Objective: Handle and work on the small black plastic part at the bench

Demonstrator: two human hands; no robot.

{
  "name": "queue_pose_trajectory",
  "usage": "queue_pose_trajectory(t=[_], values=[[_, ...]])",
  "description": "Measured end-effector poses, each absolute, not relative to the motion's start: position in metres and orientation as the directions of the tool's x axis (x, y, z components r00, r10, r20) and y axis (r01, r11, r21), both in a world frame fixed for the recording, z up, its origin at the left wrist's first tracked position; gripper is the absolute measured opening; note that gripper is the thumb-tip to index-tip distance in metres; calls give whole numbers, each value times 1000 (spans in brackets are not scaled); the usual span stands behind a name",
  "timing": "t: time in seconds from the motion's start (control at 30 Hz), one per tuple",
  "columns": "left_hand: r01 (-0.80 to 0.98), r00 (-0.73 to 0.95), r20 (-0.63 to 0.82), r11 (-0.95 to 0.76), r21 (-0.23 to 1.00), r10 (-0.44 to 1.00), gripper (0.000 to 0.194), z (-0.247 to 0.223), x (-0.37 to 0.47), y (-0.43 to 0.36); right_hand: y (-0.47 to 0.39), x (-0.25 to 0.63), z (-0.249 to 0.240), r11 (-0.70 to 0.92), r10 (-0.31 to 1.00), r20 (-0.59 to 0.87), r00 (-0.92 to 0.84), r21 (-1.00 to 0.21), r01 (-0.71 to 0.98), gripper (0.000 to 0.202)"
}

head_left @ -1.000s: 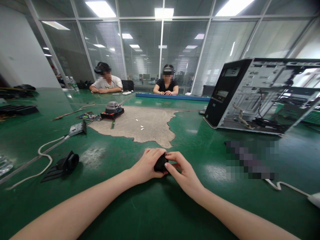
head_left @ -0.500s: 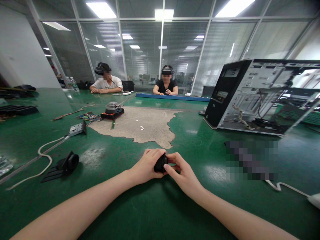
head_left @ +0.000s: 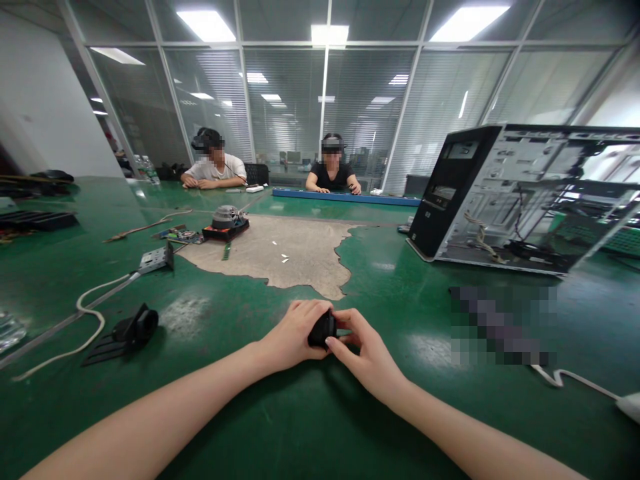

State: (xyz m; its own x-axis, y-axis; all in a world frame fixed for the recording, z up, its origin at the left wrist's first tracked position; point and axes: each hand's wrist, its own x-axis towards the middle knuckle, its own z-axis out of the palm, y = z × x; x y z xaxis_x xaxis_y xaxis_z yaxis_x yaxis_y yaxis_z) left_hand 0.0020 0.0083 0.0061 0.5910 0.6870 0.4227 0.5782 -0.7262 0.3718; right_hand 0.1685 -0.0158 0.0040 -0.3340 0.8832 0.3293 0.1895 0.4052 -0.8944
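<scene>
A small black round part (head_left: pixel 323 329) is held between my two hands, low over the green table (head_left: pixel 240 407) at the centre of the head view. My left hand (head_left: pixel 295 332) wraps round its left side and top. My right hand (head_left: pixel 363 343) grips its right side, with the thumb on the near edge and the fingers at the far edge. Gaps show between the right fingers. The underside of the part is hidden by the left hand and shadow.
An open computer case (head_left: pixel 500 200) stands at the right, near a blurred dark strip (head_left: pixel 500 323). At the left lie a black bracket (head_left: pixel 127 330), a white cable (head_left: pixel 100 307) and a metal part (head_left: pixel 156 259). Two people (head_left: pixel 215 167) (head_left: pixel 333 173) sit across.
My right fingers have shifted slightly on the black part. The hand of the person in black, across the table, has moved to the right.
</scene>
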Motion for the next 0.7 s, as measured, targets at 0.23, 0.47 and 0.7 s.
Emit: queue_pose_trajectory(t=[0.23,0.47,0.7], values=[[628,556,466,-716,306,688,59,8,3,6,-16,169,4,484,859,420,-294,-852,197,16],[658,547,446,-693,293,708,61,7,2,6,-15,167,4,287,920,238,-311,-950,125,21],[607,581,422,-716,346,696,57,7,2,6,-16,169,4,408,891,347,-293,-894,182,22]])
